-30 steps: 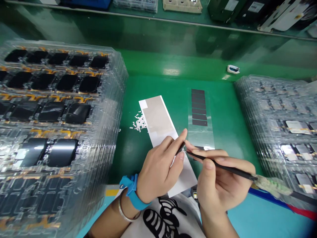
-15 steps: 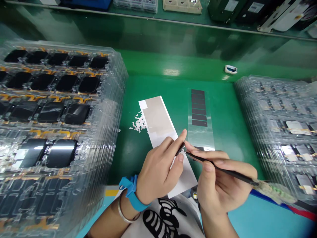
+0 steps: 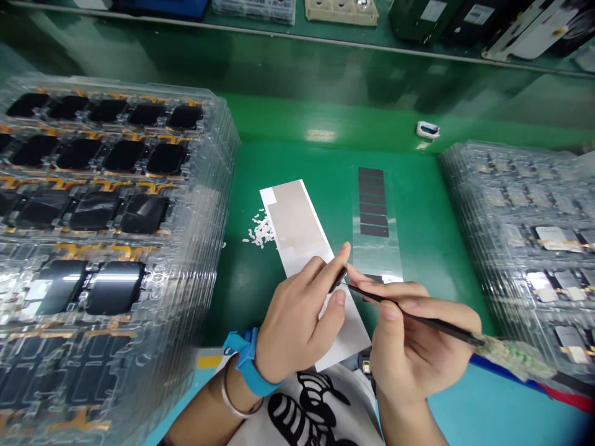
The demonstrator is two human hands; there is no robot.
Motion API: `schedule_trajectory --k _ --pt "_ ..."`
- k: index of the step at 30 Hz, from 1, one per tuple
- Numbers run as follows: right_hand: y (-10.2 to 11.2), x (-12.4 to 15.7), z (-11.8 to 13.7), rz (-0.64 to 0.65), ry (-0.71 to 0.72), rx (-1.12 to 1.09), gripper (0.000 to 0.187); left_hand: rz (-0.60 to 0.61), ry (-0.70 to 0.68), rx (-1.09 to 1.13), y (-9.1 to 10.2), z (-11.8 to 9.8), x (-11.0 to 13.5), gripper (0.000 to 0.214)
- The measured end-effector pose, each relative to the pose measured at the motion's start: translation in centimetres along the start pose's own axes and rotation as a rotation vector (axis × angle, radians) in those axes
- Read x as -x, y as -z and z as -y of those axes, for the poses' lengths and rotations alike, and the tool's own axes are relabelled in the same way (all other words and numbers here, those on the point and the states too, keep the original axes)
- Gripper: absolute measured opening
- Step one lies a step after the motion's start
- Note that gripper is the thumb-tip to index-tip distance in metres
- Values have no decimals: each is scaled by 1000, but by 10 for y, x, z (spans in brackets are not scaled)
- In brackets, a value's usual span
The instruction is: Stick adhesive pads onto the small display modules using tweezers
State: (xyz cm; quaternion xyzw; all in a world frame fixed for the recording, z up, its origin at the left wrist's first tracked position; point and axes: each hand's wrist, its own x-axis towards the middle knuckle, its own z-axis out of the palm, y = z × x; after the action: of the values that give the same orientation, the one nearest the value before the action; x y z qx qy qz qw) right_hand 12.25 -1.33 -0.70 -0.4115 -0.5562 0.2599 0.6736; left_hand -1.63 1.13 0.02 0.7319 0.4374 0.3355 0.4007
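Observation:
Black tweezers (image 3: 430,322) lie between the closed fingers of my right hand (image 3: 413,344), their tips pointing left at a small dark flat part (image 3: 338,280). My left hand (image 3: 302,316) pinches that part by its edge, index finger stretched along it and thumb below; most of it is hidden. Under my left hand is a white sheet (image 3: 297,223) with a greyish area, lying slanted on the green mat. Beyond my right hand's fingers lies a clear film strip (image 3: 376,254) carrying a column of dark rectangles (image 3: 373,192).
Tall stacks of clear trays stand on the left (image 3: 199,204), holding black screens (image 3: 116,287), and on the right (image 3: 469,186). Small white scraps (image 3: 261,230) are heaped beside the sheet. A small white-framed piece (image 3: 427,130) is at the back, below a shelf (image 3: 260,31) with boxes.
My hands stay nearly still. The tweezers and my right fingers shift very slightly to the left.

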Motion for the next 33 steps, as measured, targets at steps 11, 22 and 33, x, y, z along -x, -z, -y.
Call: schedule_trajectory --k 11,22,33 --pt "0 -2 1 2 -9 -26 32 -15 -2 -71 0 -2 -1 51" --pt "-1 -1 4 -36 -51 -32 30 -20 1 -132 -1 0 -2 49" --pt "0 3 1 -8 -25 20 32 -18 21 -168 -1 0 -3 53"
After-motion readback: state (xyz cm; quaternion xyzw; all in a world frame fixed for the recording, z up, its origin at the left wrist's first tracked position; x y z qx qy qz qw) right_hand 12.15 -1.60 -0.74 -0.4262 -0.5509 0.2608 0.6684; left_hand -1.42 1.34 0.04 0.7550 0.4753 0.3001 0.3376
